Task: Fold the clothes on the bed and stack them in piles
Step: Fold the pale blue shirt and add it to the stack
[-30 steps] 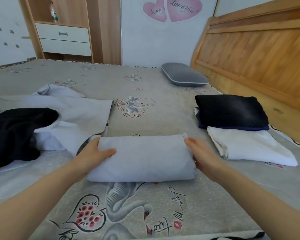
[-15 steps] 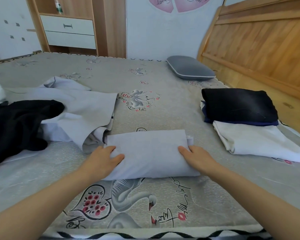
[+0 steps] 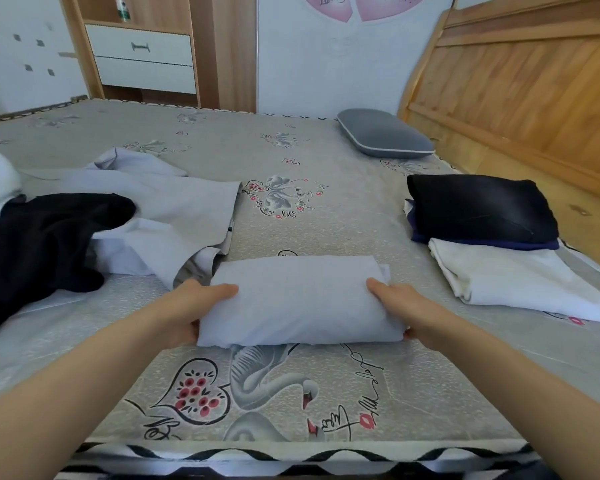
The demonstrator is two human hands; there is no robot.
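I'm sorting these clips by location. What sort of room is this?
Most likely a home bedroom: a bed with a swan-print cover, a wooden headboard with a grey pillow beside it, and a wooden cabinet with white drawers against the wall.

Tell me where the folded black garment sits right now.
Head view, right side: the folded black garment tops a pile beside the wooden headboard, just behind the folded white garment.

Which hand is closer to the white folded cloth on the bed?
Right. The right hand grips the folded lilac garment beside the white folded cloth; the left hand grips its far end.
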